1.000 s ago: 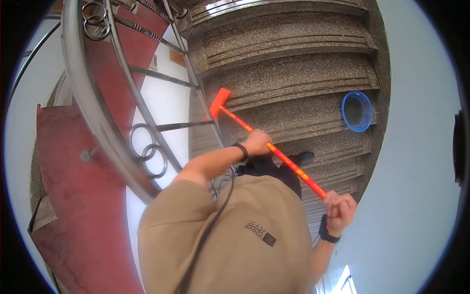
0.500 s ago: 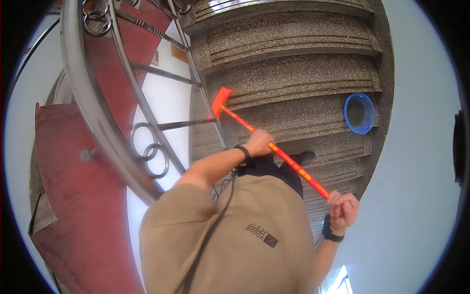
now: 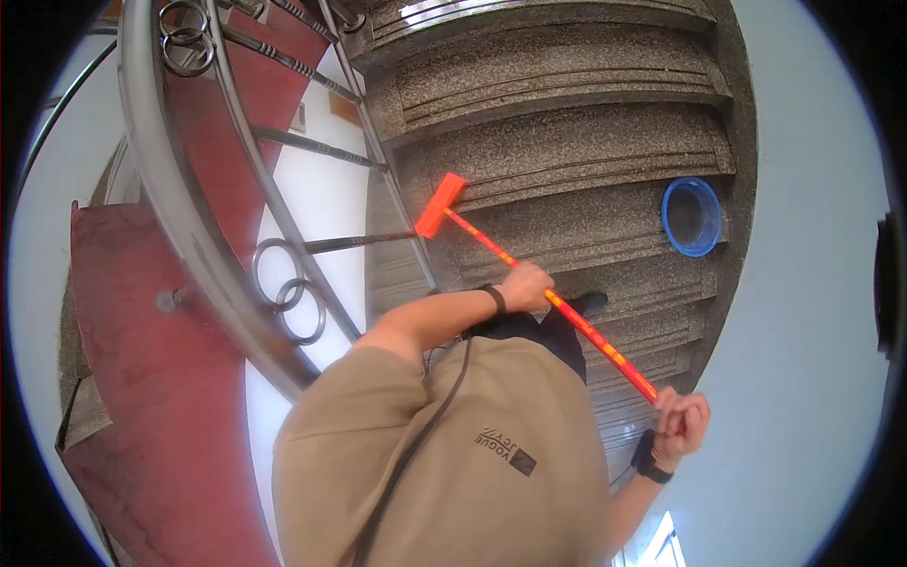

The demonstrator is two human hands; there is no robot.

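Note:
Slanting across the stairs is a long-handled floor brush [image 3: 605, 348] with a red and yellow stick; its underside is out of sight. Its flat orange head [image 3: 441, 205] rests on a stone step [image 3: 557, 213] close beside the railing posts. Partway down the stick, my left hand [image 3: 526, 286] is closed around it. My right hand [image 3: 682, 420] grips the stick's upper end, fingers curled round it.
A round blue bucket [image 3: 692, 217] stands on a step at the right, near the wall [image 3: 812, 236]. On the left runs a curved metal railing [image 3: 175, 198] with ring ornaments, and beyond it a red surface [image 3: 161, 359]. My shoe [image 3: 590, 303] shows on a lower step.
The brush head has shifted a little right, away from the railing. Both hands have moved right and slightly down with the stick.

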